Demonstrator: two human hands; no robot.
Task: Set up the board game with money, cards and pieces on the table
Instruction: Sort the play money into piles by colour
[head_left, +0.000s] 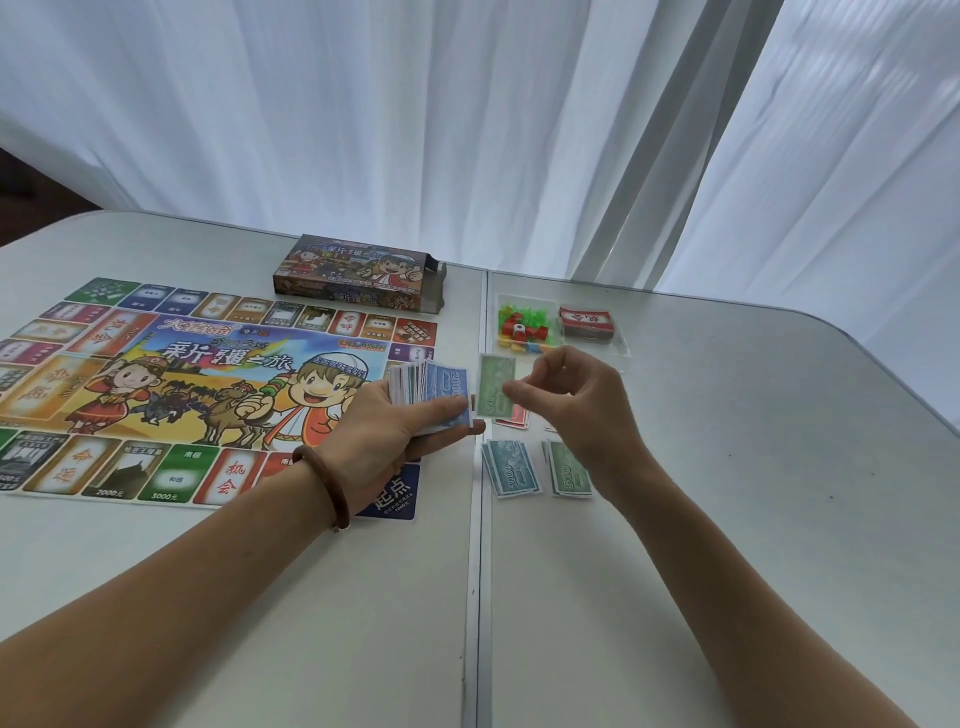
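Observation:
The colourful game board (171, 374) lies flat on the left half of the white table (727, 519). My left hand (384, 431) grips a thick stack of play money (426, 384) with a blue note on top, just over the board's right edge. Right beside it, my right hand (576, 400) pinches a single green note (495, 384) held upright. Below lie sorted piles: teal notes (511, 467), green notes (569, 470) and red notes (514, 417), partly hidden by my right hand.
The open game box (358, 273) stands behind the board. A clear bag (524, 327) of small coloured pieces and a die sits at the back, with a red card deck (587, 322) to its right. White curtains hang behind the table. A seam runs down the table's middle.

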